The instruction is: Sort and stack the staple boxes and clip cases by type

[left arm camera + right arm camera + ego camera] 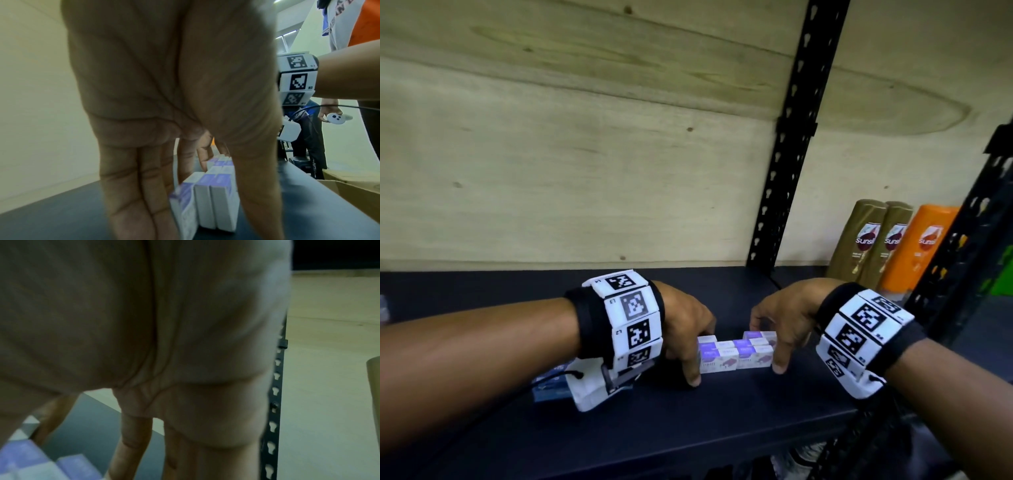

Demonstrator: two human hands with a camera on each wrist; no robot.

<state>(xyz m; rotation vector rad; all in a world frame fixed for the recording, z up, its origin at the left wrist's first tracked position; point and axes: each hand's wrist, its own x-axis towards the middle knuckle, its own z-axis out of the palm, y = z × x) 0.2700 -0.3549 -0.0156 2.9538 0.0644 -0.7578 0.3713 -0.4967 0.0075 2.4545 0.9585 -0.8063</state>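
Observation:
A row of small white and purple staple boxes (736, 353) stands on the dark shelf (722, 428). My left hand (697, 356) clasps the row's left end, thumb in front and fingers behind. In the left wrist view the boxes (213, 199) sit between the straight fingers (133, 186) and the thumb. My right hand (768, 346) holds the right end, thumb at the front corner and fingers over the back. The right wrist view shows only a corner of the boxes (26, 457) at the lower left. No clip cases can be made out.
Two gold shampoo bottles (866, 243) and an orange one (924, 246) stand at the back right. A black rack upright (787, 154) rises behind the boxes. A blue packet (551, 380) lies under my left wrist. Another person holds a white controller (337, 118) beyond a cardboard box (353, 190).

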